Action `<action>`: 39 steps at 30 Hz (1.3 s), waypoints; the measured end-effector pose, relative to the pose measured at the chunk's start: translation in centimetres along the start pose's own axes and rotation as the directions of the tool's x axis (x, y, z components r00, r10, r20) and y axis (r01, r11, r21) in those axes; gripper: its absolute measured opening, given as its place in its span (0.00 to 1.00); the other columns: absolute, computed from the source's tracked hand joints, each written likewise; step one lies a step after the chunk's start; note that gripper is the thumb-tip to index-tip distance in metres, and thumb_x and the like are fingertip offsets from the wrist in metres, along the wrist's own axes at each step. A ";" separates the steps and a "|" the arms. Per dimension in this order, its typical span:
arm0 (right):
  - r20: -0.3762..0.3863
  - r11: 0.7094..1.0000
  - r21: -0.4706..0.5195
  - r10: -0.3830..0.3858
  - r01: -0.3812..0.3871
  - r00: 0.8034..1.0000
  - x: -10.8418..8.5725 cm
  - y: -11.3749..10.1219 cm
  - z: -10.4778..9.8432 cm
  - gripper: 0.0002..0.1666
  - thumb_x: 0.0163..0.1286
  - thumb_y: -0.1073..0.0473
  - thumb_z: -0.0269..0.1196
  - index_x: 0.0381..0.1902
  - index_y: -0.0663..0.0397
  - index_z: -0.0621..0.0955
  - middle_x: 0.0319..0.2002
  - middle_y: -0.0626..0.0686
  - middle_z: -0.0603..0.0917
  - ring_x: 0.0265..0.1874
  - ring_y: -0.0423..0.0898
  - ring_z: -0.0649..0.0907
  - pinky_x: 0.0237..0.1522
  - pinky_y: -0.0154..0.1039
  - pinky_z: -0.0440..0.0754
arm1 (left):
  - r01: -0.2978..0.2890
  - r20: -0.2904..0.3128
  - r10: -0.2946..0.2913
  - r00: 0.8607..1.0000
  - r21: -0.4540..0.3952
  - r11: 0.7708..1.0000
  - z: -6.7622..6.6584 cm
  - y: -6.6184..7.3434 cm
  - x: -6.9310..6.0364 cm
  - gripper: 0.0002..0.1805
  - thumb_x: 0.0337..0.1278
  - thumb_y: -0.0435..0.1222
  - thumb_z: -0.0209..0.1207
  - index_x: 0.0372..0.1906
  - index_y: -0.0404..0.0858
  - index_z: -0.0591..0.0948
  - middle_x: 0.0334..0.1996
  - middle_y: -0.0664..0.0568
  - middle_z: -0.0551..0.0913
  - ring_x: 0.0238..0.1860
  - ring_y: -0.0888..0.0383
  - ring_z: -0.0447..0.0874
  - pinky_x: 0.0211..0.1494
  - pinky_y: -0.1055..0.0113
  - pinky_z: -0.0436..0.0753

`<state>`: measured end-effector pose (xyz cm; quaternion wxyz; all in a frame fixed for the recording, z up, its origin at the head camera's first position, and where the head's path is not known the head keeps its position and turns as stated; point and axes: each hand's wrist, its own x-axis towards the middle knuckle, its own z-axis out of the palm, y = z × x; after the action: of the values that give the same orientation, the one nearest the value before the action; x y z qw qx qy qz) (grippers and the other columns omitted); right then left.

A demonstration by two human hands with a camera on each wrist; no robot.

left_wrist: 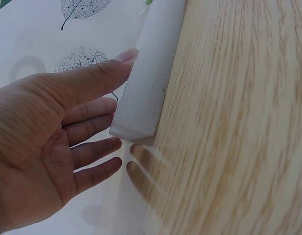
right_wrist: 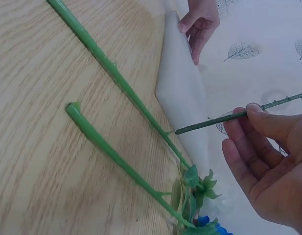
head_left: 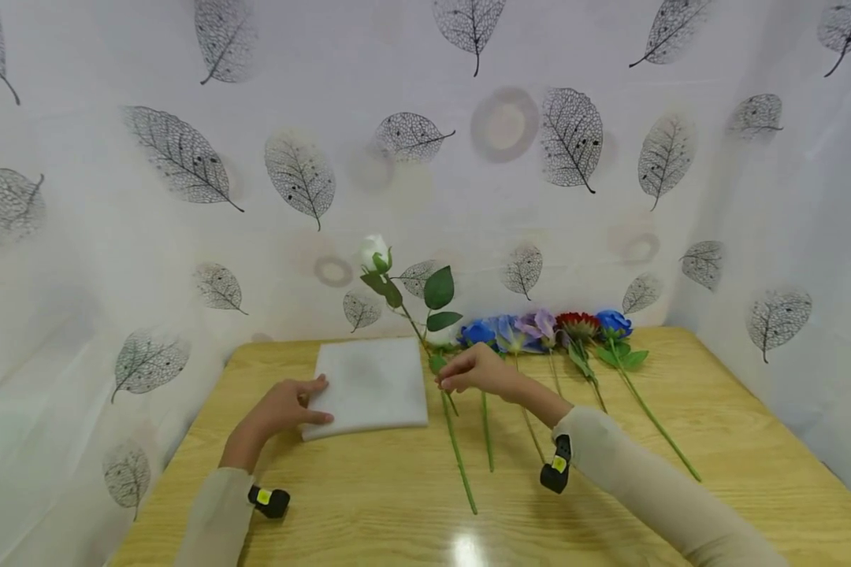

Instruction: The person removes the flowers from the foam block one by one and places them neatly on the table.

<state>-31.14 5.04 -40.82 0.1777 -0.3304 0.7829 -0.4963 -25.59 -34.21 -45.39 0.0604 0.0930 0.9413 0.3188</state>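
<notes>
My right hand pinches the lower stem of a white rose between thumb and fingers. The rose tilts up to the left above the table, its bloom high and its stem cut end free in the right wrist view. A white foam slab lies flat on the table to the left of that stem. My left hand rests on the slab's left edge, thumb and forefinger touching it. In the left wrist view its fingers are loosely extended beside the slab's edge.
Right of the slab, several artificial flowers lie with stems toward me: a blue one, a purple one, a red one and a blue rose. A leaf-patterned curtain hangs behind the wooden table.
</notes>
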 end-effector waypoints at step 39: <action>-0.202 0.982 0.061 0.189 -0.180 0.961 -8.5 2.5 -7.6 0.23 0.70 0.61 0.67 0.56 0.76 0.81 0.45 0.58 0.90 0.41 0.42 0.89 0.57 0.62 0.83 | -0.033 0.017 0.033 0.999 -0.001 0.999 0.2 0.2 -0.4 0.46 0.51 0.49 0.75 0.71 0.29 0.71 0.72 0.39 0.69 0.71 0.33 0.68 0.72 0.41 0.70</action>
<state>-30.48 16.67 -40.10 0.1478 -0.1989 0.8140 -0.5254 -25.08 -34.00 -45.37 0.0631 0.1110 0.9390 0.3192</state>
